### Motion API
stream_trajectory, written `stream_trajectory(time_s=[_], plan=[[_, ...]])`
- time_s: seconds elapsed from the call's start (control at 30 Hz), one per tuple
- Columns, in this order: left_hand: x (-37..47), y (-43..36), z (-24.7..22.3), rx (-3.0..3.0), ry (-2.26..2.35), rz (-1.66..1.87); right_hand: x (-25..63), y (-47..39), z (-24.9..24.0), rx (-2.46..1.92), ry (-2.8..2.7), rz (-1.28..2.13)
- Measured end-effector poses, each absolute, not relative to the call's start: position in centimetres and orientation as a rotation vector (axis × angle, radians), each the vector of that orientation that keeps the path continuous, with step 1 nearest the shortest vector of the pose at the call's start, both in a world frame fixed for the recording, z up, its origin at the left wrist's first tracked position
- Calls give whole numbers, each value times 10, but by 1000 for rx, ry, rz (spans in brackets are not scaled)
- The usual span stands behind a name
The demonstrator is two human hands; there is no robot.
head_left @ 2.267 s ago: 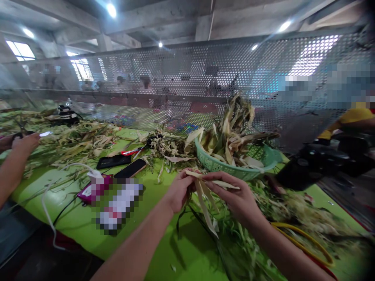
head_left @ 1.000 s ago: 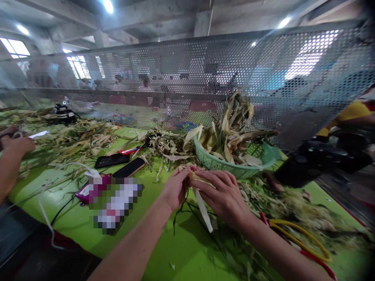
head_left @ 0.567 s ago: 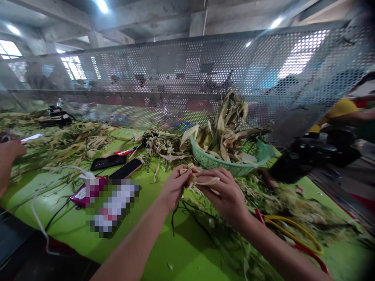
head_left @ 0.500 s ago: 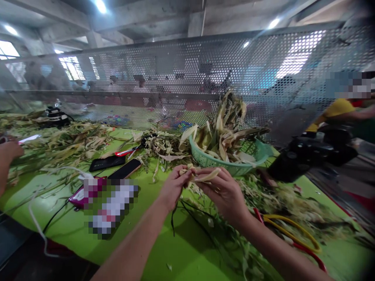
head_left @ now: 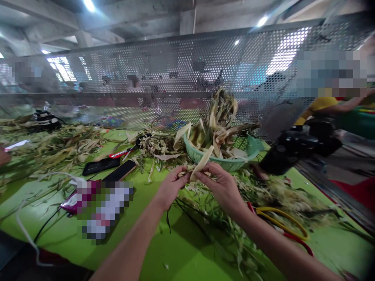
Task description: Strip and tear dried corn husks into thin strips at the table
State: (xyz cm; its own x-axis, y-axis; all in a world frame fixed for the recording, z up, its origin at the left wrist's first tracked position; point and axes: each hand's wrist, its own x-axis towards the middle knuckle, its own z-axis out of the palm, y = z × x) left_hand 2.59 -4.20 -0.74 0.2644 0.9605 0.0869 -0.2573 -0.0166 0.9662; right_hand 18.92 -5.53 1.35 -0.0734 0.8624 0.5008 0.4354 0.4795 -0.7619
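A pale strip of corn husk (head_left: 202,163) stands up from between my two hands, its free end pointing up and right. My left hand (head_left: 171,187) pinches a small twisted bundle of husk at its fingertips. Close beside it, my right hand (head_left: 220,187) grips the strip's lower part between thumb and fingers. The two sets of fingertips nearly meet. Just behind them sits a green plastic basket (head_left: 231,164), heaped with dried corn husks (head_left: 221,132). Dark thin strands (head_left: 191,216) hang below my hands onto the green table (head_left: 164,253).
Yellow-and-red-handled scissors (head_left: 281,222) lie right, by loose husk fibres (head_left: 287,195). Left are two phones (head_left: 101,166), a red cutter (head_left: 120,153), a purple packet (head_left: 77,201) and a white cable (head_left: 26,230). A black camera (head_left: 293,148) juts in. Perforated metal screen (head_left: 164,78) stands behind.
The husk strip has swung from lying rightward across my right fingers to standing upright. My right hand now pinches its lower part. The view has shifted slightly right.
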Motion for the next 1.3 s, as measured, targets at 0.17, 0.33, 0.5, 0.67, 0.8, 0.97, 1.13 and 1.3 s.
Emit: stream_trajectory(time_s=[0.17, 0.33, 0.5, 0.67, 0.8, 0.97, 1.13, 1.3], plan=[[25, -44, -3, 1272, 774, 1129, 188, -57, 15, -1153, -1652, 720], [25, -47, 0, 1319, 803, 1108, 186, -57, 16, -1126, -1628, 747], [24, -49, -1, 1355, 829, 1093, 185, -56, 15, -1131, -1622, 720], [27, -48, -2, 1402, 853, 1120, 185, -56, 12, -1145, -1631, 715], [27, -45, -4, 1375, 867, 1160, 183, -55, 10, -1106, -1647, 740], [26, -42, -9, 1192, 881, 1226, 183, -58, 12, -1109, -1736, 503], [26, -40, -12, 1100, 854, 1288, 180, -59, 7, -1124, -1878, 426], [27, -38, -12, 1022, 824, 1308, 178, -59, 0, -1133, -1903, 404]])
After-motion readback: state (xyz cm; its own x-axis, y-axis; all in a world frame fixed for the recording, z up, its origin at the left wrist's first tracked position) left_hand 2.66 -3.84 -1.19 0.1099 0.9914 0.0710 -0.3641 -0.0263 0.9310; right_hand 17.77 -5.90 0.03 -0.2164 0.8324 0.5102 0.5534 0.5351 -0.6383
